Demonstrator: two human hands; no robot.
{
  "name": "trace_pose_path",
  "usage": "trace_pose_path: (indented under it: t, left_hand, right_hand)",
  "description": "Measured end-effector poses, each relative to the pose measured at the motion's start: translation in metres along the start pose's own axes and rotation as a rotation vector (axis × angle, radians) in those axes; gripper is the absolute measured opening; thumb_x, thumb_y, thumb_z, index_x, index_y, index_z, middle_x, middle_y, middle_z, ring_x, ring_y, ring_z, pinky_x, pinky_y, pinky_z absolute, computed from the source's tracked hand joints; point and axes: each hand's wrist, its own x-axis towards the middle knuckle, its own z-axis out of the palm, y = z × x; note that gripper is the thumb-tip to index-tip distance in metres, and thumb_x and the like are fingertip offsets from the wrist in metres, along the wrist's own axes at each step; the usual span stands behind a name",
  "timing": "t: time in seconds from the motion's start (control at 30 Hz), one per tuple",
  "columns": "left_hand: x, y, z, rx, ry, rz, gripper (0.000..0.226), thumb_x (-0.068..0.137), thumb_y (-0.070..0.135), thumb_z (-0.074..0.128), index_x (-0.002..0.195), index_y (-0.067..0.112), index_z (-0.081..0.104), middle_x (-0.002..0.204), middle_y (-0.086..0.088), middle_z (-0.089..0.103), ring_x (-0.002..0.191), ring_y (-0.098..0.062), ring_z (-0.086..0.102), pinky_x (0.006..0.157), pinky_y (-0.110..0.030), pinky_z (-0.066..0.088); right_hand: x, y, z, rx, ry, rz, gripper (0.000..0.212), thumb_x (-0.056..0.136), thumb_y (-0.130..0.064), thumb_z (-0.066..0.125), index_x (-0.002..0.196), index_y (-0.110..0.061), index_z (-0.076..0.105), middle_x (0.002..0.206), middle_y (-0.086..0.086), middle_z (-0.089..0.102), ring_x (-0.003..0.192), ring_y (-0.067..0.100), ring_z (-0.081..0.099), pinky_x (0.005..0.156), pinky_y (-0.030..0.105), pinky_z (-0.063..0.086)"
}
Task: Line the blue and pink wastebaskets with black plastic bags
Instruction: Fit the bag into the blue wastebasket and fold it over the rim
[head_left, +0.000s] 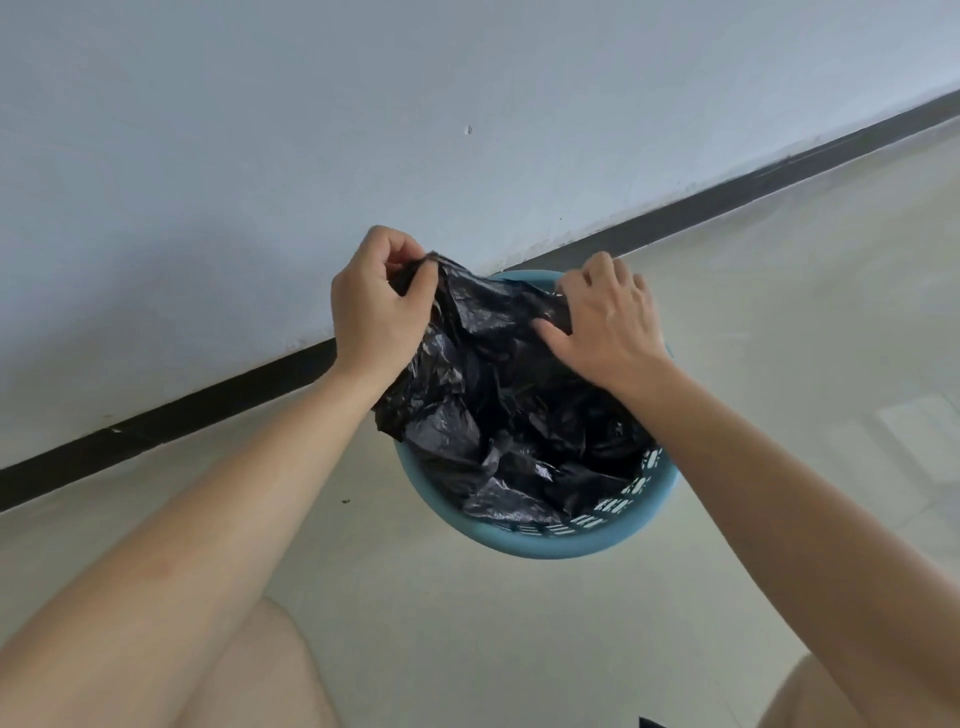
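A blue wastebasket (545, 543) with slotted walls stands on the floor close to the wall. A crumpled black plastic bag (498, 415) fills its inside and spills over the left rim. My left hand (376, 306) pinches the bag's edge, lifted above the far left rim. My right hand (608, 317) grips the bag's edge at the far right rim, fingers curled over it. No pink wastebasket is in view.
A pale wall with a black baseboard (182, 415) runs diagonally right behind the basket. Light tiled floor (779, 312) spreads to the right and front. My knees (270, 675) show at the bottom edge.
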Motion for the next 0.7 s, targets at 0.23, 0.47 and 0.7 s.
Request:
trace_pose_path:
  t: [0.23, 0.47, 0.7]
  left_hand:
    - [0.024, -0.031, -0.009, 0.488, -0.001, 0.066, 0.026, 0.095, 0.034, 0.054, 0.097, 0.018, 0.074, 0.099, -0.003, 0.067, 0.092, -0.021, 0.061, 0.069, -0.027, 0.04]
    - [0.036, -0.059, 0.005, 0.462, -0.369, -0.337, 0.03, 0.093, 0.016, 0.042, 0.076, -0.005, 0.057, 0.071, -0.012, 0.053, 0.069, -0.027, 0.048, 0.058, -0.031, 0.031]
    - [0.017, -0.056, 0.025, 0.256, -0.465, -0.739, 0.018, 0.086, 0.012, 0.041, 0.071, 0.011, 0.052, 0.072, -0.004, 0.052, 0.07, -0.024, 0.048, 0.059, -0.029, 0.034]
  right_hand:
    - [0.007, 0.023, -0.014, 0.275, 0.057, 0.114, 0.032, 0.095, -0.044, 0.056, 0.106, -0.014, 0.056, 0.086, 0.003, 0.062, 0.077, 0.033, 0.058, 0.066, 0.039, 0.046]
    - [0.016, 0.041, -0.014, 0.429, -0.172, -0.114, 0.046, 0.085, -0.068, 0.052, 0.09, -0.023, 0.059, 0.086, -0.002, 0.058, 0.078, 0.021, 0.055, 0.068, 0.037, 0.047]
    - [0.043, 0.026, -0.003, 0.345, -0.173, 0.371, 0.046, 0.09, -0.054, 0.047, 0.082, -0.015, 0.069, 0.085, 0.001, 0.062, 0.082, 0.026, 0.058, 0.067, 0.033, 0.042]
